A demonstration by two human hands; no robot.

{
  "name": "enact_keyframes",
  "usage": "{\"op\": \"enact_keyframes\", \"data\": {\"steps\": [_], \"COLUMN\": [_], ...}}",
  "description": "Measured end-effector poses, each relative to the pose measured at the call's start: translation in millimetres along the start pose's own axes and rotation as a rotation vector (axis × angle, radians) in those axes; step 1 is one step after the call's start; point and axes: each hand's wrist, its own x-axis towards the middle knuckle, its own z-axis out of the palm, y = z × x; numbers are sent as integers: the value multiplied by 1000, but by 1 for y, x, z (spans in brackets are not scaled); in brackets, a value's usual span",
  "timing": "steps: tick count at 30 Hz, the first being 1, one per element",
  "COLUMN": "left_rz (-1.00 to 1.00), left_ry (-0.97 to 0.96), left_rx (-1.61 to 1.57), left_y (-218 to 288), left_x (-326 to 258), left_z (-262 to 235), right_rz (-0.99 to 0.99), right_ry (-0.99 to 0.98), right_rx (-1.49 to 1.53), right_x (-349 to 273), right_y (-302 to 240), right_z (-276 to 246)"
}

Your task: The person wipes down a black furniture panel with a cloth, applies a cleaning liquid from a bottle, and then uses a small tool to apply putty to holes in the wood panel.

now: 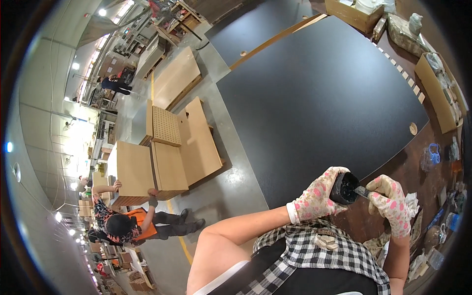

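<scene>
Both my hands wear white work gloves with pink spots. My left hand (318,197) is wrapped round a small black cup (339,192), tilted so that its dark, wet-looking inside shows. My right hand (393,202) grips a short, flat-ended tool (362,191), whose grey end reaches the cup's rim. Whether this is a brush or a putty knife, I cannot tell. Just beyond my hands lies a large black panel (314,103), with a round hole (413,129) near its right corner.
A second black panel (260,34) lies farther off. Cardboard boxes (435,93) line the far right. Plastic bottles (432,153) and rags (413,204) lie on the brown surface at right. Leftward, a person (130,223) handles stacked boards (132,169); another person (116,84) stands farther away.
</scene>
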Motion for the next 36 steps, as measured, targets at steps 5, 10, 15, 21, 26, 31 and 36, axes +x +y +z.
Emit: {"op": "enact_keyframes", "data": {"steps": [5, 10, 15, 21, 26, 31, 36], "left_rz": [36, 83, 109, 218, 302, 273, 282], "left_ry": [-46, -127, -233, -318, -295, -339, -380], "left_rx": [53, 193, 162, 205, 236, 241, 208], "left_y": [3, 19, 6, 3, -7, -12, -9], "left_x": [10, 45, 84, 136, 151, 153, 158], "left_z": [0, 8, 17, 36, 41, 35, 31], "right_rz": [14, -82, -123, -163, -224, -488, -450], "right_ry": [10, 326, 512, 625, 784, 825, 821], "right_rx": [9, 94, 196, 245, -111, -448, -713], "right_x": [-6, -27, -23, -21, -5, 26, 41], "right_y": [2, 6, 33, 59, 58, 67, 55], "right_z": [-9, -31, -52, -84, -98, -121, -137]}}
